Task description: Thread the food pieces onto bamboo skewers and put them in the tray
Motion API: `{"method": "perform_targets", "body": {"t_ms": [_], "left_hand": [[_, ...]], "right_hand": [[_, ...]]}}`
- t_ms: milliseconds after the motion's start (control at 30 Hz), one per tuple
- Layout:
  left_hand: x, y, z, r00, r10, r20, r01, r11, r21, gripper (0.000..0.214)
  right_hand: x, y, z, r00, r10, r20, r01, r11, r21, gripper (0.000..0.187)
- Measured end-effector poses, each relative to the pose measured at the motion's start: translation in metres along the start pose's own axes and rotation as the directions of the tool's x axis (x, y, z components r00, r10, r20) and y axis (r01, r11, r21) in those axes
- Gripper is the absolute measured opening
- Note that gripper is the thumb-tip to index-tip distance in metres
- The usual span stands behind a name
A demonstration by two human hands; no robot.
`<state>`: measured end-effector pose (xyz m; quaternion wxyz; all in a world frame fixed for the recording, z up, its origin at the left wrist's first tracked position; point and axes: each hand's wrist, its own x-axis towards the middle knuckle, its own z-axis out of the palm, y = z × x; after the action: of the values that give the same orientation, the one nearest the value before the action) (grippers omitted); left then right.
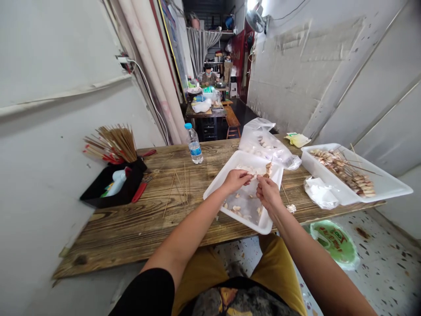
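My left hand (237, 180) is closed over the white tray (243, 221), its fingertips pinching a small pale-brown piece of food that they mostly hide. Close beside it, my right hand (268, 192) is closed in a pinch on a thin skewer, most of which the fingers cover. Brownish food pieces on a skewer (269, 168) show just beyond my right fingers, at the tray's right side. Pale pieces of food (237, 208) lie scattered in the near part of the tray, and a whitish heap (248, 169) lies in its far part.
Bare skewers (177, 188) lie on the wooden table (148, 224). A water bottle (195, 147), a plastic bag (263, 142) and a tray of filled skewers (391, 188) surround the work. A black box (98, 193) stands left. A green-lined bin (335, 245) is on the floor. Another person (209, 77) sits far back.
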<state>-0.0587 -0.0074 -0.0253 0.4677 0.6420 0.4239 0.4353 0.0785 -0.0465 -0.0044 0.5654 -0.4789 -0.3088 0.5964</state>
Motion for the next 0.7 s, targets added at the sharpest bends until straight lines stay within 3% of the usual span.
{"method": "perform_targets", "body": {"t_ms": [133, 333, 500, 600, 700], "left_hand": [[-0.003, 0.004, -0.004, 0.995, -0.054, 0.084, 0.059, 0.997, -0.058, 0.023], [-0.008, 0.010, -0.003, 0.983, -0.044, 0.180, 0.038, 0.999, 0.036, 0.026], [-0.009, 0.006, -0.005, 0.985, 0.066, 0.160, -0.101, 0.969, 0.224, 0.024], [-0.009, 0.005, -0.004, 0.979, 0.142, 0.144, -0.177, 0.946, 0.272, 0.027], [-0.009, 0.008, 0.002, 0.984, 0.130, 0.122, -0.149, 0.976, 0.158, 0.030]], "right_hand": [[0.000, 0.004, 0.000, 0.992, -0.100, 0.071, 0.108, 0.989, -0.104, 0.052], [0.000, 0.003, -0.003, 0.992, -0.076, 0.104, 0.093, 0.981, -0.168, 0.047], [0.002, 0.005, -0.002, 0.987, -0.035, 0.156, 0.067, 0.976, -0.209, 0.050], [0.005, 0.010, -0.002, 0.976, -0.136, 0.168, 0.177, 0.948, -0.264, 0.045], [0.008, 0.015, -0.003, 0.943, -0.309, 0.121, 0.332, 0.858, -0.393, 0.037]]}}
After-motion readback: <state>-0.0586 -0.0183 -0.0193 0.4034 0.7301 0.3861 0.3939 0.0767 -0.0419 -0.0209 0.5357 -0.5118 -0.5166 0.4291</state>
